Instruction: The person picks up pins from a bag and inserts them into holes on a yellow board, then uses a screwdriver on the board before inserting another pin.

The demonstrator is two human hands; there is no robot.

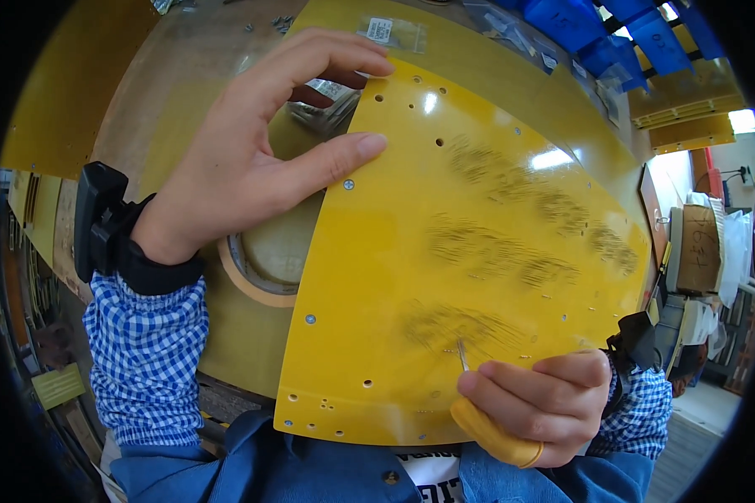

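- Yellow panel [377,260]: in front of the person, lower edge close to the blue jacket [184,474], face turned up toward the camera.
- Panel face: several round holes, with screw heads [310,319] seated along the left side; patches of fine dark streaks [478,251] run across the middle and right, a further patch lying lower down.
- Left hand [243,147]: thumb and fingers spread wide apart; fingertips rest at the panel's upper left corner, thumb tip lies over its left edge.
- Right hand [554,402]: fingers curled together, clamped on a thin metal tool [463,356] whose tip points to the lowest streaked patch. Whether the tip touches the surface cannot be told.
- Yellow piece [497,434]: at the lower side of the right hand; handle or finger covering, cannot be told.
- Tape roll [235,268]: left of the panel, partly covered by it.
- Clear plastic bags [331,109]: beneath the left hand, partly hidden.
- Labelled bag [404,35]: beyond the panel's upper corner.
- Blue bins [566,23]: at upper right.
- Cardboard box [700,243]: at far right.
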